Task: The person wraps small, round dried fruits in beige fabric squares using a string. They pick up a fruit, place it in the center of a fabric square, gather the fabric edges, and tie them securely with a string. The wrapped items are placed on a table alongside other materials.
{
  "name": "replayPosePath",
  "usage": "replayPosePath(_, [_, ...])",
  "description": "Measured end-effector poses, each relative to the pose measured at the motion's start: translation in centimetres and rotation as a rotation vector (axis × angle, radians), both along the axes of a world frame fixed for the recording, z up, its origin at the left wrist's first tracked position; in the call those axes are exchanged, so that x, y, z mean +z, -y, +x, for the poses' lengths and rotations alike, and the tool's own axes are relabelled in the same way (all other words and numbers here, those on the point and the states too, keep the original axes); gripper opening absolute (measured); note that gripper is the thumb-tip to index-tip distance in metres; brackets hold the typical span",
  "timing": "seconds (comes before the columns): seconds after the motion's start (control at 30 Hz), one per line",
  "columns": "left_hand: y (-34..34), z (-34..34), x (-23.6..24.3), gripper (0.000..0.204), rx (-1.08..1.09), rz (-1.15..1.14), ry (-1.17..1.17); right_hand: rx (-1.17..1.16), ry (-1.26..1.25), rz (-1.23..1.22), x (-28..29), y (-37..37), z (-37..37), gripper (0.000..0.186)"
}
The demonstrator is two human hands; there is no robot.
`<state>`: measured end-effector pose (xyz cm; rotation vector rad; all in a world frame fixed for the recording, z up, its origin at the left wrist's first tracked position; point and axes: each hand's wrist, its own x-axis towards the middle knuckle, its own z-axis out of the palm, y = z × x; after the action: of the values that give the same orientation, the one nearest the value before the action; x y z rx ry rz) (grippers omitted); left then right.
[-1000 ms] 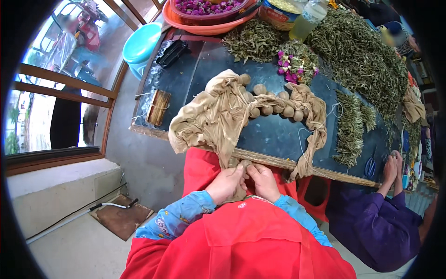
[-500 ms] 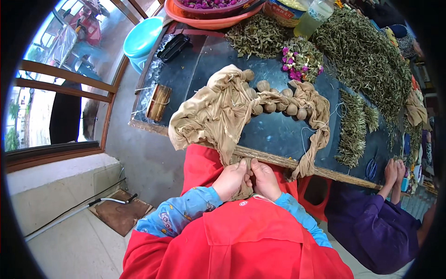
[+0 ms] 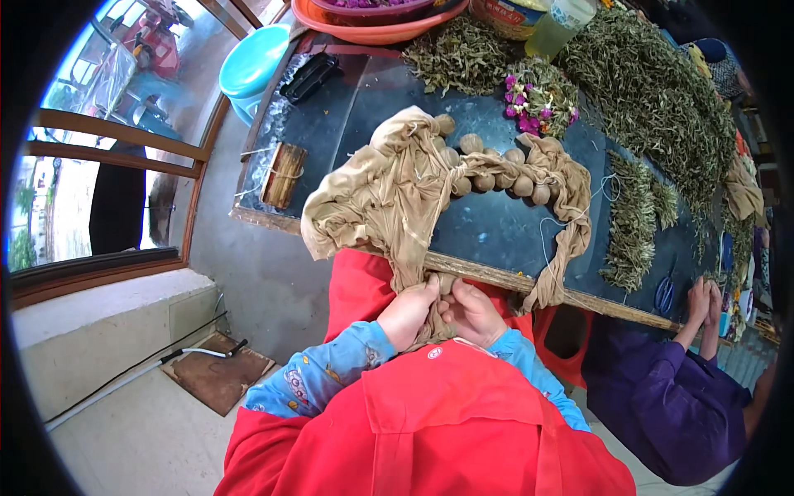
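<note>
One tan cloth (image 3: 376, 194) lies bunched over the near edge of the dark table (image 3: 488, 231), one twisted length curving away to the right and a narrow tail dropping into the person's two hands. The left hand (image 3: 409, 316) and right hand (image 3: 475, 316) meet at this lower tail of the cloth, the fingers of both closed on its fabric around one small rounded lump (image 3: 447, 283). At least nine round brown balls (image 3: 523, 186) sit along the cloth's twisted length; overlaps hide an exact count. Left of the cloth are one string-tied wooden block (image 3: 284, 175) and, farther back, one black tray (image 3: 308, 77). Beyond the cloth stand one orange basin (image 3: 376, 33) and one bottle (image 3: 550, 37) of yellowish liquid, with one bunch of flowers (image 3: 538, 95) nearer. To the cloth's right lie two small leaf bundles (image 3: 630, 227), one pair of scissors (image 3: 665, 293) and, farther back, one large heap of dried leaves (image 3: 649, 103). Also right of the cloth sits one co-worker in purple (image 3: 653, 397), two hands together at the table edge.
</note>
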<state>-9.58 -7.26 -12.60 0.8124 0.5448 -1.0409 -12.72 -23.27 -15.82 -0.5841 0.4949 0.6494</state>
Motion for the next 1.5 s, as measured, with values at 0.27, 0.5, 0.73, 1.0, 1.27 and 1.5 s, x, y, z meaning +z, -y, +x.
replayPosePath(0.27, [0.5,-0.5,-1.0,0.037,-0.212,0.185,0.258,0.135,0.151,-0.252,0.5,0.3,0.1,0.043])
replayPosePath(0.5, [-0.5,0.1,0.8,0.04,-0.056,0.037,0.145,0.033,0.082,0.047,-0.2,0.1,0.3,0.039])
replayPosePath(0.73, [0.0,0.1,-0.4,0.042,-0.158,0.119,0.207,0.061,0.101,0.132,-2.8,0.7,0.2,0.034])
replayPosePath(1.0, [-0.6,0.4,1.6,0.039,-0.223,0.071,0.223,0.058,0.146,0.04,-0.4,0.1,0.1,0.03])
replayPosePath(1.27, [-2.9,3.2,6.5,0.028,-0.669,0.069,0.729,0.172,0.861,-0.791,8.3,0.8,1.2,0.033])
replayPosePath(1.5, [-4.8,4.1,9.8,0.013,-0.731,0.313,1.498,0.386,0.992,-0.9,13.2,1.9,3.0,0.036])
